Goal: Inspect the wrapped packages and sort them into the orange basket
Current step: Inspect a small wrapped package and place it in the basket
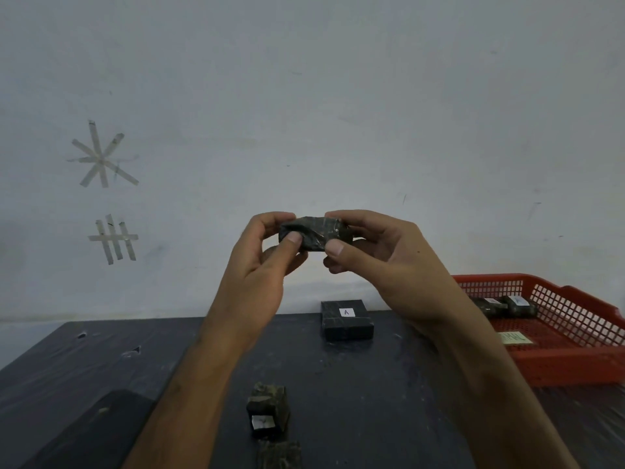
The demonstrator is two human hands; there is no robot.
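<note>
dark wrapped package [316, 235], label hidden, between both hands.

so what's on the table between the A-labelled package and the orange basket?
Nothing lying there: in the head view only the right forearm crosses above the bare dark table between the A-labelled package and the orange basket.

light: dim, flat | shadows: faint | focus: soft throughout | edges: wide-angle bending

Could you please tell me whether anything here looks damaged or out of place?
Yes: the table covering has small tears near its far left, and the wrap on the package held in both hands looks creased. The nearest package sits tilted.
</note>
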